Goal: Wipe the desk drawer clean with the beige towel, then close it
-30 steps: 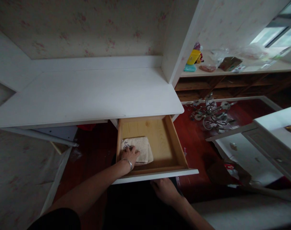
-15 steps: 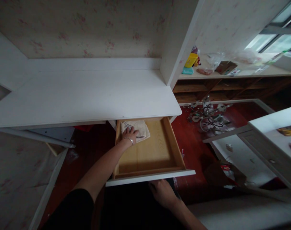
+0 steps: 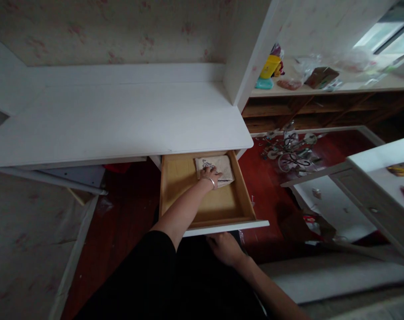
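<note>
A folded beige cloth (image 3: 223, 166) with dark lettering lies inside the pulled-out wooden drawer (image 3: 175, 182), towards its back right. My left hand (image 3: 211, 174) rests flat on this cloth, palm down with the fingers spread, a bracelet at the wrist. Just below the white drawer front (image 3: 231, 226), my right hand (image 3: 225, 246) is curled closed. Its fingertips are hidden, so I cannot tell whether it grips the drawer's lower edge.
Above the drawer extends a white desk top (image 3: 122, 120). On the red floor to the right lies a chandelier (image 3: 291, 151). A white drawer cabinet (image 3: 365, 195) stands at the right, and a low shelf (image 3: 308, 91) along the wall carries a yellow container (image 3: 270, 66) and plastic bags.
My left hand has slid the cloth from the drawer's back left to its back right. My right hand stays by the drawer front. The view has tilted slightly downward.
</note>
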Demonstrator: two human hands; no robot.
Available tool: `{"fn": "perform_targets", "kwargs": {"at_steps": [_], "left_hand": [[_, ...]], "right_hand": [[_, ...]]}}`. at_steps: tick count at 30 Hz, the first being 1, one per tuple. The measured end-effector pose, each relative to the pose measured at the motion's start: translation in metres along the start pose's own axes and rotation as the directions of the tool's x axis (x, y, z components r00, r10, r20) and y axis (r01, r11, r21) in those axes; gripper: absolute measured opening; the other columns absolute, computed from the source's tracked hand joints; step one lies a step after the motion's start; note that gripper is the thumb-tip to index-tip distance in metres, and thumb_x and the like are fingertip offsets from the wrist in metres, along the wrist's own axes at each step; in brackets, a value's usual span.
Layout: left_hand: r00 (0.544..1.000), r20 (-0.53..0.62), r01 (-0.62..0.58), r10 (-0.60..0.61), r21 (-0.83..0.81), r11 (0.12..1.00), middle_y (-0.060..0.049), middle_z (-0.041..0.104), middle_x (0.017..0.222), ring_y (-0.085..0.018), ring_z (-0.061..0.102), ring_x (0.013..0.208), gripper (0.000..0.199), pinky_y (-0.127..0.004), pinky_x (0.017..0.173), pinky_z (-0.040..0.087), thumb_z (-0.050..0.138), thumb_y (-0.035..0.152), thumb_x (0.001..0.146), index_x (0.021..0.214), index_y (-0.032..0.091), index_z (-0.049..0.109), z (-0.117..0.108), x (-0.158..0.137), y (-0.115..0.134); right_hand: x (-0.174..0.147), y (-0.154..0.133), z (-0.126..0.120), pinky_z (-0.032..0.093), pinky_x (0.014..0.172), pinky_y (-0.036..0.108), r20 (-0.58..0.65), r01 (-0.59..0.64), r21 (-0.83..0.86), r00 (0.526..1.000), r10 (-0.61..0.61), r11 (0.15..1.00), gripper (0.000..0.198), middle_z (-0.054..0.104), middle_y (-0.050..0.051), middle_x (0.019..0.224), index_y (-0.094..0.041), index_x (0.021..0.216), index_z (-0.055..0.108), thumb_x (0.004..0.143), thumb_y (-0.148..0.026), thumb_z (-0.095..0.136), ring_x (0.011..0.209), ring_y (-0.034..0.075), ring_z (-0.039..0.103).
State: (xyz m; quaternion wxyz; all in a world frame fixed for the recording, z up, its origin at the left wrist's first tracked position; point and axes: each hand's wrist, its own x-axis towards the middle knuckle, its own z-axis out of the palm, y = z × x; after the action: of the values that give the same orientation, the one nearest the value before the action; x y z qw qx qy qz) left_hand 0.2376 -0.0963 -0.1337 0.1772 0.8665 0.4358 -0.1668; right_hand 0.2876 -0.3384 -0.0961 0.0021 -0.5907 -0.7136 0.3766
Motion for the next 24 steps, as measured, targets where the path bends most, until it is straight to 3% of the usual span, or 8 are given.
{"fn": "perform_targets", "kwargs": {"at_steps": [8,14,20,24], "left_hand": [[0.990,0.029,-0.137,0.137,0.013,0.990,0.001,0.028,0.147,-0.037,0.027,0.124,0.067,-0.055,0.093,0.033,0.061,0.035,0.066,0.129,0.047,0.043,0.024,-0.044,0.015],[0.967,0.122,-0.226,0.222,0.020,0.974,0.000,0.040,0.136,-0.035,0.032,0.119,0.060,-0.054,0.088,0.037,0.059,0.032,0.069,0.125,0.049,0.048,0.035,-0.082,0.026],[0.948,0.197,-0.254,0.249,0.000,0.967,-0.003,0.047,0.124,-0.034,0.039,0.112,0.045,-0.047,0.080,0.043,0.056,0.029,0.072,0.113,0.047,0.059,0.038,-0.116,0.013],[0.969,0.166,-0.177,0.182,-0.041,0.983,-0.003,0.046,0.125,-0.032,0.039,0.114,0.040,-0.046,0.087,0.040,0.051,0.027,0.078,0.113,0.044,0.059,0.034,-0.142,-0.004]], "right_hand": [[0.002,0.005,0.005,0.040,0.096,0.032,0.005,0.030,0.018,1.000,-0.030,0.999,0.034,0.064,0.004,0.117,-0.028,0.120,0.061,0.091,-0.027,0.043,0.112,0.021,0.057],[0.005,0.013,0.013,0.038,0.099,0.036,0.000,0.050,0.002,0.999,-0.050,0.999,0.035,0.062,0.007,0.121,-0.024,0.120,0.061,0.090,-0.027,0.045,0.115,0.023,0.054],[0.006,0.014,0.015,0.036,0.102,0.036,-0.058,0.125,-0.006,0.990,-0.125,0.992,0.035,0.059,0.007,0.125,-0.023,0.121,0.060,0.090,-0.026,0.044,0.119,0.023,0.051],[0.006,0.012,0.016,0.038,0.101,0.036,-0.021,0.075,0.001,0.997,-0.074,0.997,0.034,0.059,0.006,0.125,-0.024,0.120,0.061,0.089,-0.026,0.045,0.118,0.023,0.052]]}}
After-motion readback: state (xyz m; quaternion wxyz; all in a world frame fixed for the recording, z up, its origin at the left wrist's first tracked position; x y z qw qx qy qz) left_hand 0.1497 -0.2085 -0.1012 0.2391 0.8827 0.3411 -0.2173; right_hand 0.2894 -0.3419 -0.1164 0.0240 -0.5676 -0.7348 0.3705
